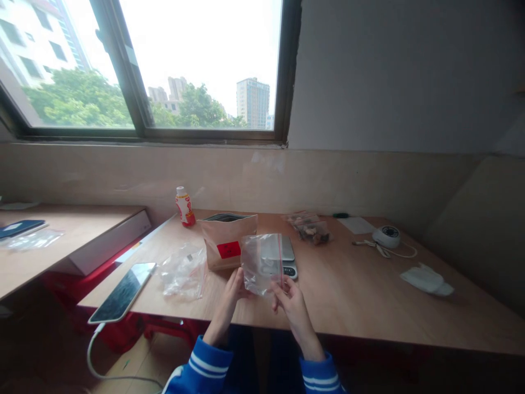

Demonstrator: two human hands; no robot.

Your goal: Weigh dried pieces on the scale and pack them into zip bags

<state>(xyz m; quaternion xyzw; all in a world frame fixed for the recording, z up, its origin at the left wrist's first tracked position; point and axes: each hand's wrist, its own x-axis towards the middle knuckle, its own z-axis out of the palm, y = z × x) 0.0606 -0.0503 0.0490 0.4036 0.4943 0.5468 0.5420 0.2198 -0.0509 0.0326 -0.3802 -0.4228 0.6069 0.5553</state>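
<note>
Plainly, a clear zip bag point(255, 262) is what both hands attend to, held up over the near part of the worktop point(348, 298), between the person and a small scale point(289, 249). Right hand point(293, 301): fingers drawn together in a pinch on the bag's lower right, close to the end of the red strip. Left hand point(232, 287): fingers loosely curved at the opposite lower edge, apparently steadying it; from where I stand I cannot tell whether they grip. Being thin and limp, the bag probably needs support at both sides to stay spread

Kraft pouch point(215, 238) stands upright just left, mouth gaping upward, perhaps so its inside is easy to reach. Loose clear bags point(183, 273) lie near the left hand, likely for convenience; filled bags point(314, 230) sit back by the wall, seemingly out of the way

Bag's look: see-through, roughly square, softly creased, glossy where window light catches it, red strip running upright along its right side, no contents that I can make out
</note>
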